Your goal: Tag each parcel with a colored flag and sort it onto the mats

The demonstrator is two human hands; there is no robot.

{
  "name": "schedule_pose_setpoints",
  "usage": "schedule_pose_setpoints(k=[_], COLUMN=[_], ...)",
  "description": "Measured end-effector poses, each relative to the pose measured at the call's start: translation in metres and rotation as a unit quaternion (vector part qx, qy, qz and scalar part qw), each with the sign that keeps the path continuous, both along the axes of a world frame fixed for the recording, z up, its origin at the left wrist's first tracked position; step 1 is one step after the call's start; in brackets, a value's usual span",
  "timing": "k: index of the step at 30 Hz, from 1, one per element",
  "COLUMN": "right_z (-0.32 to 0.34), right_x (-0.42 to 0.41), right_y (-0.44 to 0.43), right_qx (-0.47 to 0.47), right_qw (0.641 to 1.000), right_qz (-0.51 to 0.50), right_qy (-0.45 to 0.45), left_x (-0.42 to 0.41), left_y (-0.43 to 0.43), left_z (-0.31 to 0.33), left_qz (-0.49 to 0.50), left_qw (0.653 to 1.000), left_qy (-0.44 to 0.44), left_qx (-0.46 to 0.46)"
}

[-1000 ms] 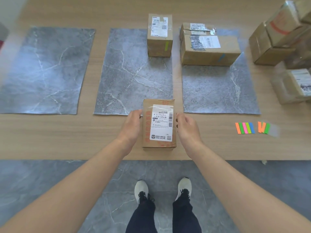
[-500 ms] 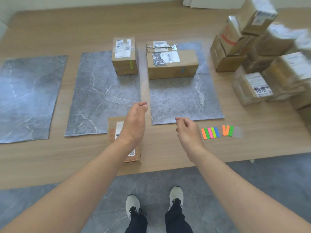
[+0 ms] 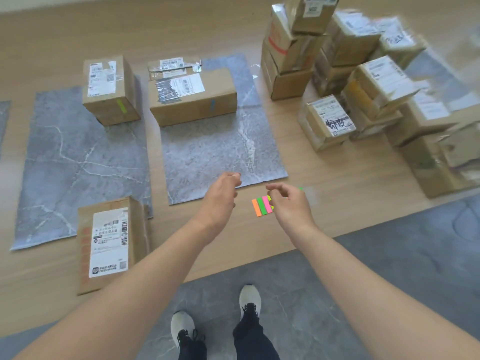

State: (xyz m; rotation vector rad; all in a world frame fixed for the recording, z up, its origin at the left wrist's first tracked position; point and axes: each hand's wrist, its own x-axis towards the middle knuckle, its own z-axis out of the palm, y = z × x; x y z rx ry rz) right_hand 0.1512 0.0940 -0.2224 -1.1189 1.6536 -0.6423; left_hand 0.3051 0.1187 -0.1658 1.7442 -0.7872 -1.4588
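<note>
- Step in hand: flag selection. Right hand (image 3: 291, 203) hovers over flag strips (image 3: 262, 207), fingers curled loosely, pinching nothing; left hand (image 3: 220, 196) empty, half-curled.
- Untagged parcel (image 3: 110, 242) lies at table edge, partly on middle mat (image 3: 78, 162).
- Next, judged: peel one flag.
- Label print too small to read.

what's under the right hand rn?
The right hand hovers over the strip of colored flags. Orange, green and pink flags show left of it; the rest are covered, apart from a green tip past the knuckles.
</note>
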Motion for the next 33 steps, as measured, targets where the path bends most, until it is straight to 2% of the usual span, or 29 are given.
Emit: schedule_pose_setpoints(k=[3,7,13,18,22,27,33], right_z=[-0.012,-0.029,-0.061,-0.070,-0.072,-0.069,-0.067], right_x=[-0.019,-0.038,-0.041,-0.035,-0.030,-0.031,-0.033], right_y=[-0.010,-0.026,-0.047,-0.057,-0.066,-0.075,-0.078], right_qx=[-0.008,-0.033,-0.072,-0.102,-0.100,-0.079,-0.081], right_qw=[0.999,0.984,0.933,0.888,0.864,0.867,0.872], right_qz=[0.048,0.144,0.296,0.389,0.424,0.434,0.434], right_qy=[0.024,0.097,0.193,0.223,0.251,0.231,0.210], left_x=[-0.015,-0.025,-0.033,-0.035,-0.033,-0.031,-0.026], left_y=[-0.010,-0.015,-0.020,-0.022,-0.022,-0.020,-0.020], left_z=[-0.021,-0.052,-0.076,-0.085,-0.086,-0.081,-0.085], left_qz=[-0.021,-0.079,-0.076,-0.087,-0.108,-0.181,-0.297], left_qw=[1.000,0.995,0.994,0.992,0.989,0.973,0.921], left_qy=[-0.005,-0.062,-0.054,-0.062,-0.079,-0.139,-0.250], left_qx=[0.016,0.022,0.054,0.061,0.057,0.037,-0.015])
